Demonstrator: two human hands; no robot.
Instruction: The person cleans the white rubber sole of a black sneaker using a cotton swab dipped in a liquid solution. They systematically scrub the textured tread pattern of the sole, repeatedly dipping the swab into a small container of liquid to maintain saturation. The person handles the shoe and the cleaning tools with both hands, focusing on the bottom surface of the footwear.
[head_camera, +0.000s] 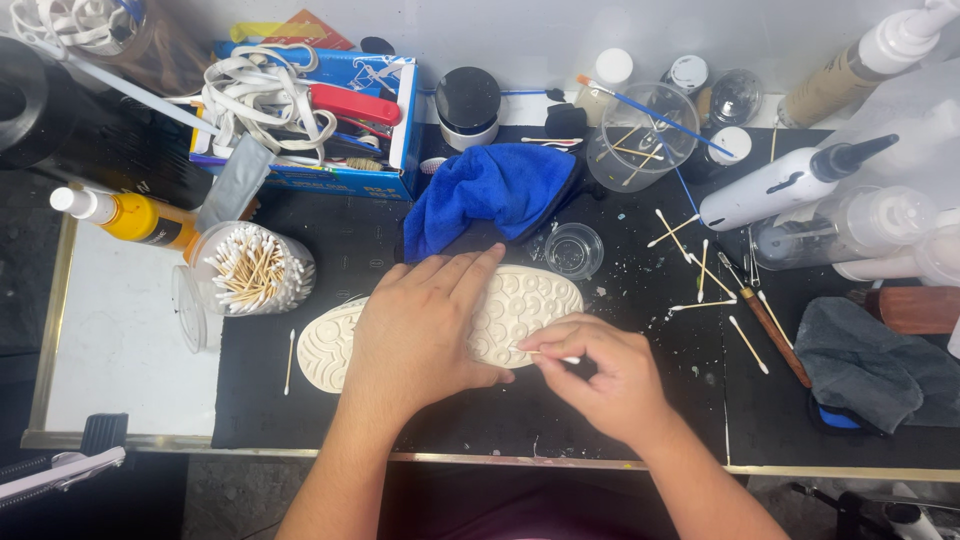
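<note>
Pretty bright, even overhead light here, shadows are soft and short. The white bottles (800, 180) top right blow out a bit, the black tabletop (620, 400) stays dark, and everything's mostly sharp.

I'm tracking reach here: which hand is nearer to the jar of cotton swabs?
Left. The left hand presses the shoe sole, just right of the jar of cotton swabs; the right hand lies farther right.

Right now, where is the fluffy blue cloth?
In the head view the blue cloth lies bunched at the middle back of the black mat, just behind the shoe sole and beside the small clear cup.
</note>
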